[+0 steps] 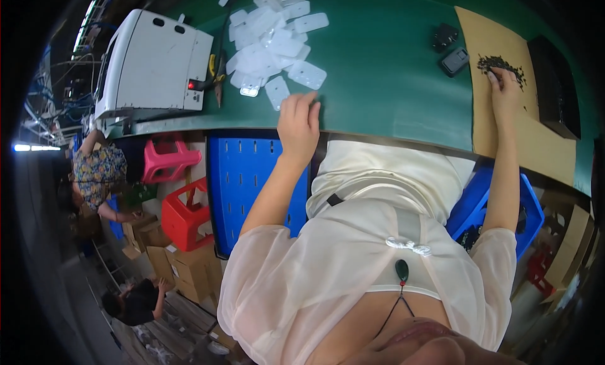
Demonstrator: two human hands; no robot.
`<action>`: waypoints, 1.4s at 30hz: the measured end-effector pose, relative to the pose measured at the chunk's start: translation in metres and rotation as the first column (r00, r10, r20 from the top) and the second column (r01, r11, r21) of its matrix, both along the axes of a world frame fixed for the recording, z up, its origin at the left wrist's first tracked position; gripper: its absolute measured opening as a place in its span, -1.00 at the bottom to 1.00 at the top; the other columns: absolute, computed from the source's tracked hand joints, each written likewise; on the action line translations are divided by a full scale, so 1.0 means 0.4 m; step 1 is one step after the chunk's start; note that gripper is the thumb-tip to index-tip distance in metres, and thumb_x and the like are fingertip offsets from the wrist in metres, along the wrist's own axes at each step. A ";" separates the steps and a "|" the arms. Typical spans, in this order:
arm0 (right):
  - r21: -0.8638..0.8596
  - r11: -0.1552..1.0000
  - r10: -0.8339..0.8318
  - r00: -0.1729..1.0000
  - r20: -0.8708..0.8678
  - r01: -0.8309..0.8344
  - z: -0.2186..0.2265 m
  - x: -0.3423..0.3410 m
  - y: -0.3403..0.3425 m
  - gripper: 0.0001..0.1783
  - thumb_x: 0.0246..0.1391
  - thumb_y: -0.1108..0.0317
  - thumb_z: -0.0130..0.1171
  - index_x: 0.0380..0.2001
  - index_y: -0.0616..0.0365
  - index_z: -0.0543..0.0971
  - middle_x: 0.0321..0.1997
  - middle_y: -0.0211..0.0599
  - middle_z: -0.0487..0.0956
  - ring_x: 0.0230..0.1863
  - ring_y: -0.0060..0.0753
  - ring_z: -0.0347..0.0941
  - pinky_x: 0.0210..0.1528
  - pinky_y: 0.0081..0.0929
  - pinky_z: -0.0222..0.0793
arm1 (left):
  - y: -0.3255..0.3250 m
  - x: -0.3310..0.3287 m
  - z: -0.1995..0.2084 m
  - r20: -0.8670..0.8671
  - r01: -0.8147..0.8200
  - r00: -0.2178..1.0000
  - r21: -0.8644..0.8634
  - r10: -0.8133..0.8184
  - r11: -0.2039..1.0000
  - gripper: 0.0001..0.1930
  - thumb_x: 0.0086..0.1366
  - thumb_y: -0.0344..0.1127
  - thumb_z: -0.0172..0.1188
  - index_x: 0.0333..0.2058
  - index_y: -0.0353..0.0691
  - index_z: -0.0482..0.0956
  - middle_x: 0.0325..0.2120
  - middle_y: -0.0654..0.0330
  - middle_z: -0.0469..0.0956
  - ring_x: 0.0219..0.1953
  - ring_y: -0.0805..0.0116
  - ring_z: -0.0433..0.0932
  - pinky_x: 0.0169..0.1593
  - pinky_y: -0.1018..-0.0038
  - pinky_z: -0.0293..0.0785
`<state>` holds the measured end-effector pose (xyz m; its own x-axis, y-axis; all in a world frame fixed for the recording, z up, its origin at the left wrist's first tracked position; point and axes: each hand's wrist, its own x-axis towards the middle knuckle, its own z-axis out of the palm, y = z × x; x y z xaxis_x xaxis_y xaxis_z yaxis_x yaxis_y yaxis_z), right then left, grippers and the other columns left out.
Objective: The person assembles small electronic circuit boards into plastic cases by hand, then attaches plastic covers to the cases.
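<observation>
My left hand (299, 127) rests at the near edge of the green table, fingers loosely bent and thumb apart, with nothing visible in it. Just beyond its fingertips lies the closest of the thin, translucent white plastic plates (277, 91), rounded rectangles, several of them heaped in a loose pile (258, 56). Far to the right, my right hand (503, 94) reaches into a scatter of tiny black parts (512, 68) on a sheet of brown cardboard (488, 40). Its thumb and fingers are drawn together there; whatever is between them is too small to make out.
Left of the plates stand a white machine (157, 62) and yellow-and-black pliers (217, 72). Two black plastic pieces (454, 61) lie beside the cardboard, and a black tray (554, 85) is at far right. Stools (186, 217), boxes and two other people are at the lower left.
</observation>
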<state>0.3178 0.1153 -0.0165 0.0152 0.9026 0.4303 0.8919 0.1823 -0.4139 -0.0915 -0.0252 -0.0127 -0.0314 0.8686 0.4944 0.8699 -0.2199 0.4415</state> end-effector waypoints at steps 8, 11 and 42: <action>0.027 0.998 -0.052 0.995 -0.088 0.055 -0.001 0.014 -0.030 -0.84 0.06 0.35 0.09 -0.33 0.22 0.50 -0.42 -0.22 0.47 -0.46 -0.34 0.38 -0.36 -0.44 0.30 | 0.104 -0.081 -0.003 -0.329 -0.169 0.926 0.084 0.188 0.982 -0.62 0.06 -0.32 0.20 -0.12 -0.27 0.41 -0.24 0.08 0.43 -0.19 0.05 0.35 -0.16 0.29 0.31; 0.069 0.991 -0.101 0.979 -0.178 0.115 0.012 -0.003 -0.062 -0.84 0.10 0.35 0.06 -0.30 0.21 0.48 -0.38 -0.21 0.50 -0.39 -0.33 0.43 -0.29 -0.46 0.33 | 0.146 -0.074 -0.001 -0.284 -0.242 0.929 0.022 0.238 0.970 -0.53 -0.04 -0.20 0.31 -0.17 -0.26 0.41 -0.36 0.05 0.44 -0.27 0.03 0.37 -0.21 0.23 0.31; -0.011 0.921 0.246 0.603 -0.759 -0.390 0.144 -0.314 -0.306 -0.77 0.03 0.54 0.08 -0.19 0.25 0.46 -0.32 -0.33 0.49 -0.30 -0.53 0.42 -0.27 -0.61 0.33 | 0.099 0.321 0.108 0.472 0.540 0.729 0.050 -0.496 0.840 -0.84 0.04 -0.49 0.21 -0.35 -0.17 0.54 -0.50 0.13 0.41 -0.55 0.22 0.45 -0.50 0.39 0.37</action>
